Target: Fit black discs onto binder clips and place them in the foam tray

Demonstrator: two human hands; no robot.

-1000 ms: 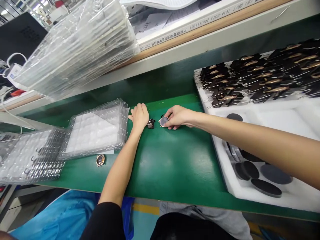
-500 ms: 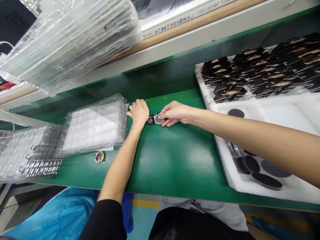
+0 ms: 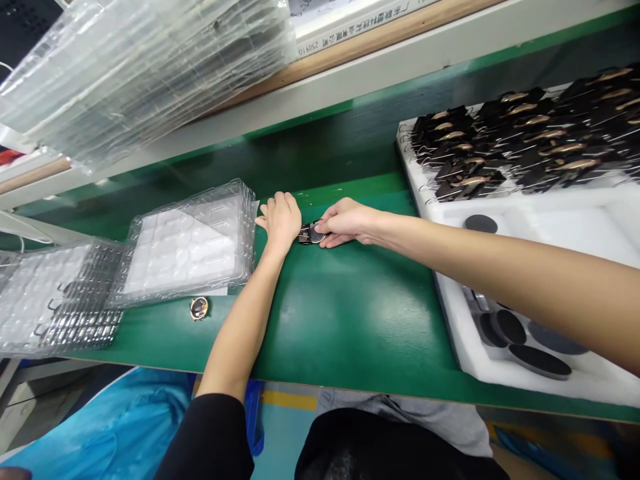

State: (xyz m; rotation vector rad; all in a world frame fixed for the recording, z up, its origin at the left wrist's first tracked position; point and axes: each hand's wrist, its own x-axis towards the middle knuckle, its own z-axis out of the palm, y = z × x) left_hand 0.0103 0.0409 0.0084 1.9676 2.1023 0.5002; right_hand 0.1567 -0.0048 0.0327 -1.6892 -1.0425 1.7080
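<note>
Both hands are down on the green worktop (image 3: 350,320), out toward its far edge near the middle. The left hand (image 3: 281,219) is curled knuckles-up over a small black clip-like part (image 3: 303,235), fingers closed on it. The right hand (image 3: 345,221) pinches a round grey disc with a thin metal rim (image 3: 316,234) between thumb and fingertips, pressed right up against the black part. The two pieces are touching, between the hands. Just left of the left hand sits a stack of clear plastic blister trays (image 3: 190,243). Near the front edge lies a small round gold-rimmed piece (image 3: 199,307), alone. Along the right edge, a white foam tray (image 3: 550,220) carries rows of black clips (image 3: 525,133) and dark round discs (image 3: 520,340).
</note>
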